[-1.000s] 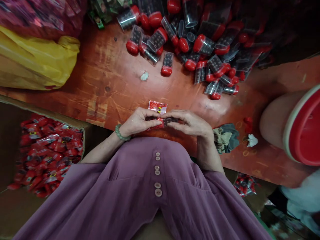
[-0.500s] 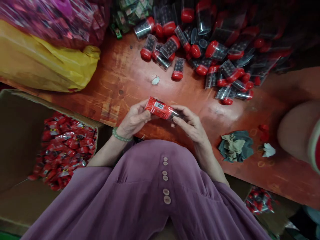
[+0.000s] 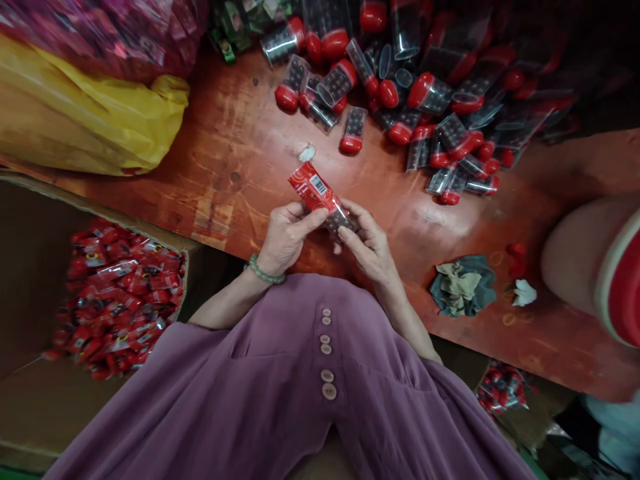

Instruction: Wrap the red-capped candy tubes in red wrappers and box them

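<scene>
Both hands hold one small clear tube of dark beads with a red printed wrapper (image 3: 320, 198) around it, tilted with its red end up and to the left, just above the near edge of the red wooden table (image 3: 230, 167). My left hand (image 3: 289, 235), with a green bead bracelet on the wrist, grips the tube from the left. From the right, my right hand (image 3: 367, 245) pinches the tube's lower clear end.
A pile of clear tubes with red caps (image 3: 410, 100) lies at the table's far side. A cardboard box (image 3: 30, 267) at the left holds several red wrapped packs (image 3: 117, 293). A yellow bag (image 3: 90, 127), a crumpled rag (image 3: 463, 285) and another person's arm (image 3: 570, 267) are nearby.
The tube with the red wrapper rose off the table edge and turned from lying flat between my hands to a tilt, red end up-left. The view shifted slightly.
</scene>
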### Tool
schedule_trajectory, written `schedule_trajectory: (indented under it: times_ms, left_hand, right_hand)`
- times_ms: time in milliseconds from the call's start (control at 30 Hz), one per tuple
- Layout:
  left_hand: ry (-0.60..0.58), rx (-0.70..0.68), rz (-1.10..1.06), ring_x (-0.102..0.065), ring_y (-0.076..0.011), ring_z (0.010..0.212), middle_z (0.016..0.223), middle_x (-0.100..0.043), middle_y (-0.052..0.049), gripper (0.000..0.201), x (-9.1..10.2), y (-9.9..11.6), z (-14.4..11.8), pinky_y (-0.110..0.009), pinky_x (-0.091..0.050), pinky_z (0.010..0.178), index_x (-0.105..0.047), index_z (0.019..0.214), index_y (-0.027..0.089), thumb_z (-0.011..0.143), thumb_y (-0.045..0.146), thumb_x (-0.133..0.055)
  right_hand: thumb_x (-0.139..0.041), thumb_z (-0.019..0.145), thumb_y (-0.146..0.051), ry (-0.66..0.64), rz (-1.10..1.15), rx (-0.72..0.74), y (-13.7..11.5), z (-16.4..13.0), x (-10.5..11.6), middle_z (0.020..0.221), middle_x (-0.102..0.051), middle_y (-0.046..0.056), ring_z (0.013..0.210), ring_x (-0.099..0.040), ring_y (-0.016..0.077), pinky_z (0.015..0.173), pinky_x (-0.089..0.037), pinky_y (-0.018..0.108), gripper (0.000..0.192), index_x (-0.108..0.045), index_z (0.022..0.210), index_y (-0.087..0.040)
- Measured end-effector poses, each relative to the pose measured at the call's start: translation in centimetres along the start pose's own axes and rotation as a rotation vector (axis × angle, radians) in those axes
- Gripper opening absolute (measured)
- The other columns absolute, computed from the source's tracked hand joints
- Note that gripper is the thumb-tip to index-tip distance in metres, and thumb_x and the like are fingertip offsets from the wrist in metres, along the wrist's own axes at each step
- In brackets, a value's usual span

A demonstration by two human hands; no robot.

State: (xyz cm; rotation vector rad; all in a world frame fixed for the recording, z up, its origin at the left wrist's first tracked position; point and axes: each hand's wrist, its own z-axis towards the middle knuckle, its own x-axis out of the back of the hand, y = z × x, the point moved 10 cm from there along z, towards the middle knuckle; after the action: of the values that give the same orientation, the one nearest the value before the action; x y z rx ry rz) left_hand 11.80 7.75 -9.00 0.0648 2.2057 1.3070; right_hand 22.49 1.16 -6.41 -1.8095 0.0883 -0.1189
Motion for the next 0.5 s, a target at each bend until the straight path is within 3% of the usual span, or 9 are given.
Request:
schedule_trajectory:
  times_ms: [167, 333, 500]
  left_hand:
    - [-0.064, 0.004, 0.027, -0.072, -0.0203, 0.085, 0.086, -0.076, -0.004, 0.039, -1.1, 0.3, 0.4, -0.036, -0.058, 0.081, -0.073, 0.087, 0.018, 0.073, 0.053, -0.080]
    - [-0.094, 0.006, -0.007, -0.072, -0.0234, 0.092, 0.088, -0.076, -0.005, 0.038, -1.4, 0.6, 0.9, -0.037, -0.059, 0.080, -0.072, 0.084, 0.018, 0.076, 0.055, -0.076]
    - [-0.011, -0.007, -0.044, -0.071, -0.0178, 0.081, 0.085, -0.077, -0.003, 0.036, -0.6, 0.0, 1.3, -0.033, -0.058, 0.078, -0.074, 0.085, 0.018, 0.071, 0.050, -0.083]
  right_hand:
    - [-0.058, 0.093, -0.051, 0.083, -0.082, 0.020, 0.7, -0.2, 1.0, 0.103, -0.065, 0.003, 0.071, -0.064, 0.0163, 0.063, -0.062, 0.035, 0.053, -0.043, 0.142, -0.036]
    - [-0.055, 0.095, -0.050, 0.077, -0.115, 0.059, 0.3, 0.5, 0.7, 0.096, -0.064, 0.003, 0.074, -0.065, 0.0176, 0.062, -0.062, 0.035, 0.053, -0.041, 0.144, -0.037]
    - [-0.057, 0.095, -0.046, 0.097, -0.201, 0.103, -0.6, 0.7, 0.7, 0.117, -0.065, 0.006, 0.100, -0.068, 0.0235, 0.084, -0.062, 0.041, 0.050, -0.046, 0.142, -0.034]
